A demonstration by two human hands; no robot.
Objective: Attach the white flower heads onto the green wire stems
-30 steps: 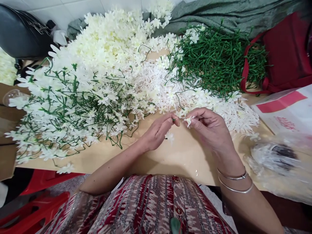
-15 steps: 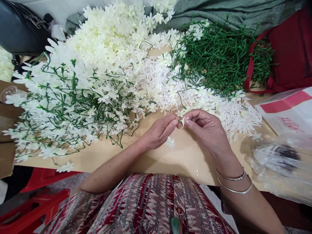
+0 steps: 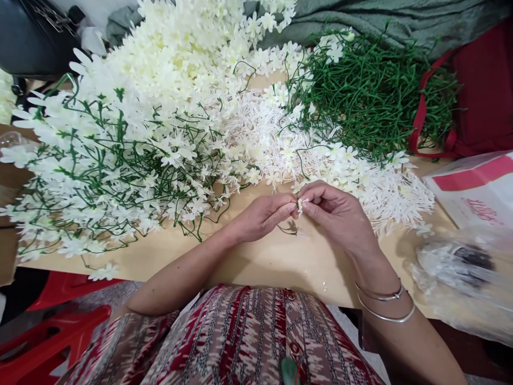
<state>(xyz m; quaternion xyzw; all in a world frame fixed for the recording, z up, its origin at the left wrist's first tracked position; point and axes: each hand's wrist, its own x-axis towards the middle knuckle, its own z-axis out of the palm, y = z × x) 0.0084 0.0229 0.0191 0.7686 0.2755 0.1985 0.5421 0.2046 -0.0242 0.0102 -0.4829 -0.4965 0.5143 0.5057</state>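
Note:
Over the tan table [image 3: 256, 262], my left hand [image 3: 262, 216] pinches a thin green stem [image 3: 286, 230] that curls down below its fingers. My right hand [image 3: 340, 214] pinches a small white artificial flower [image 3: 301, 204], and the fingertips of both hands meet there. Just behind the hands lies a spread of loose white flower heads [image 3: 280, 139]. A heap of bare green stems [image 3: 368, 96] sits at the back right. Stems with white flowers on them [image 3: 104, 160] are piled at the left.
A mound of cream flowers [image 3: 180, 48] fills the back. A red bag [image 3: 481, 91] and a grey-green cloth [image 3: 380, 21] lie at the far right. A clear plastic bag [image 3: 460, 272] and a white and red packet [image 3: 473, 187] rest at the right edge. Red stools [image 3: 52, 331] stand lower left.
My hands have come together: the flower in my right hand now touches the stem tip in my left. The small flower that hung below my left hand is gone from sight.

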